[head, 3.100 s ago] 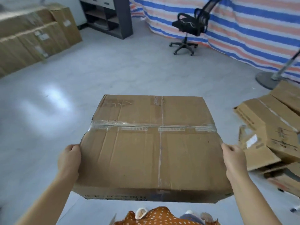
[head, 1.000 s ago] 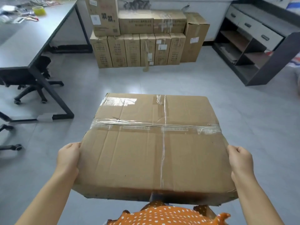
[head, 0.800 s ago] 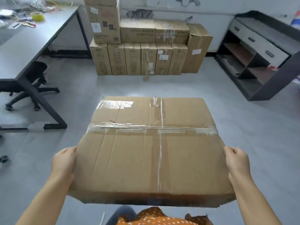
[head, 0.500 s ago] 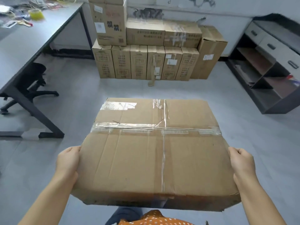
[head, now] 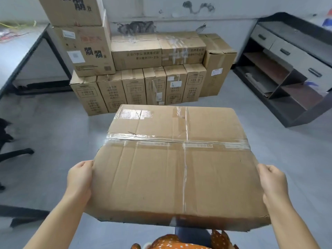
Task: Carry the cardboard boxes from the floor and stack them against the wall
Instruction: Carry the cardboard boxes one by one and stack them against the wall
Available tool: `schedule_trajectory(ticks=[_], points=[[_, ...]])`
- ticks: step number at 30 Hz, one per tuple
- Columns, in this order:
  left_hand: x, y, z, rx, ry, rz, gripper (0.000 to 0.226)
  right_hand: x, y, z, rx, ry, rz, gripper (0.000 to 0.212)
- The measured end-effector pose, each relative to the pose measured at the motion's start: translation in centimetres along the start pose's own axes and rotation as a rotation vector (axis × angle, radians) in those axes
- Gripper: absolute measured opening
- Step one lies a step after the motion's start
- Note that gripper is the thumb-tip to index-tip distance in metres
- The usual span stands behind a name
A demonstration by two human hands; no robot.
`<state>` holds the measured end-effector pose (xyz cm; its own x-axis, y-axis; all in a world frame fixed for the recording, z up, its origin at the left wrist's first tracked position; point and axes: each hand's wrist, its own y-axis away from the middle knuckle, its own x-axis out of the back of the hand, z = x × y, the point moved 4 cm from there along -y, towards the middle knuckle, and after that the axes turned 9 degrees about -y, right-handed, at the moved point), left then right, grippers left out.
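Head view, carried box: the person is holding a wide, flat cardboard box [head: 177, 164] level in front of the body, well above the grey floor [head: 53, 141] and short of the stack against the wall.
Left hand: the left hand [head: 79, 180] is pressing the box's left side edge, thumb along the top rim; the fingers are curling round that edge and gripping it.
Right hand: the right hand [head: 271, 182] is gripping the opposite side edge the same way, fingers wrapped under where they are hidden.
Handling judgement: the board is looking creased and a little soft at the near edge, so the panel is probably flexing under a hard squeeze; clear tape [head: 176, 141] is sealing the top seam and may be slick to the touch. Its weight cannot be read, though 2 hands at mid-side are keeping it balanced.
Where to hold: the 2 side edges near the middle, palms supporting from beneath, are seeming the safest grip.
Stacked boxes: a row of upright cartons [head: 138, 88] is standing on the floor against the wall [head: 179, 18], with 2 flat cartons [head: 158, 51] lying on top and taller cartons [head: 86, 49] piled at the left.
Room: a counter [head: 16, 56] is standing at the left, a dark shelf unit [head: 287, 69] with drawers at the right.
Surface: the floor is looking smooth and slightly glossy.
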<state>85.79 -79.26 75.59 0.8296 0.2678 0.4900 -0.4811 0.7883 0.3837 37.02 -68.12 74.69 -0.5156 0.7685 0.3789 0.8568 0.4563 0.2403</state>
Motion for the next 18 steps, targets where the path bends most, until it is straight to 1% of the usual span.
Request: schedule_trajectory(ticks=[4, 7, 10, 13, 15, 18], points=[[-5.4, -5.6, 4.2, 0.007, -0.023, -0.026, 0.019, -5.0, -6.3, -2.6, -0.029, -0.007, -0.008, 0.012], [-9.0, -9.7, 7.8, 0.037, 0.000, 0.000, 0.013, -9.8, -11.9, -5.6, -0.028, -0.008, -0.049, 0.015], [-12.0, -13.6, 12.1, 0.043, 0.030, 0.053, 0.014, -14.8, -17.6, -9.3, -0.024, 0.016, -0.097, 0.013], [-15.0, -17.4, 16.7, 0.018, 0.059, 0.090, 0.015, -20.1, -22.9, -14.5, 0.023, 0.007, -0.128, 0.019], [-16.5, -19.6, 18.8, 0.041, 0.084, 0.134, 0.014, -23.4, -25.8, -17.9, 0.060, 0.030, -0.124, 0.025], [-17.8, -23.8, 21.6, 0.079, 0.176, 0.161, 0.017, -29.1, -29.2, -22.5, 0.117, 0.030, -0.169, 0.029]])
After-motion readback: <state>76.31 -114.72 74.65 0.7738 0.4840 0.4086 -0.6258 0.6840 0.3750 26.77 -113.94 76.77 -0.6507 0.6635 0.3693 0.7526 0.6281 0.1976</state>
